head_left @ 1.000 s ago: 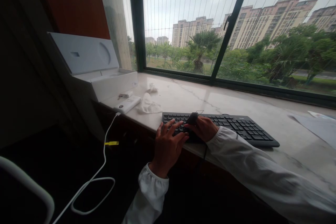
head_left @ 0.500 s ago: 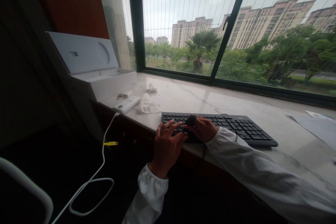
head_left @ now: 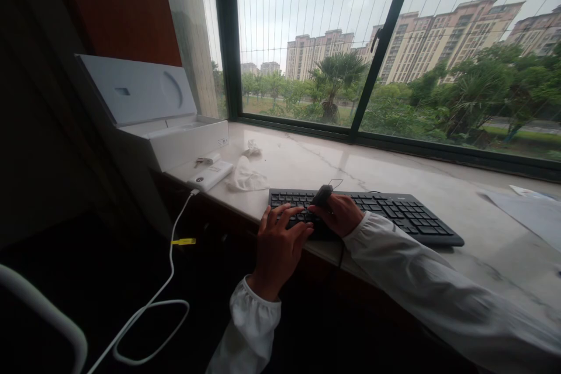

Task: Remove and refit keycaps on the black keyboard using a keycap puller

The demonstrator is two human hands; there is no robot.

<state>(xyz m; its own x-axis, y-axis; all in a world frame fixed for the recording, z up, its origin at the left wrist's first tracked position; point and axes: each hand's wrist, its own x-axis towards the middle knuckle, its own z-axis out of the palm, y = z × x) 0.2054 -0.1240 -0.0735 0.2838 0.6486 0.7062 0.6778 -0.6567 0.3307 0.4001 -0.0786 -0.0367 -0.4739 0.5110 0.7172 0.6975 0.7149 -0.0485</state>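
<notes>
A black keyboard [head_left: 416, 219] lies along the front edge of the marble-patterned sill. My left hand [head_left: 280, 239] rests at its left end, fingers spread over the keys and the near edge. Closed around a small black tool [head_left: 323, 195], my right hand [head_left: 344, 214] is just above the left-middle keys. A thin wire loop [head_left: 336, 183] sticks up from the tool's upper end. Its lower end, toward the keys, is hidden by my fingers. Both of my forearms are in white sleeves.
An open white box [head_left: 188, 143] stands at the left, with a white power bank [head_left: 210, 176] and its white cable [head_left: 172, 257] before it. Crumpled white tissue [head_left: 248, 176] lies left of the keyboard, paper sheets [head_left: 526, 210] at the right. A barred window rises behind.
The black tool in my right hand tilts down and then up again, its wire loop dropping from sight and reappearing. My left hand stays in place. The view shifts slightly.
</notes>
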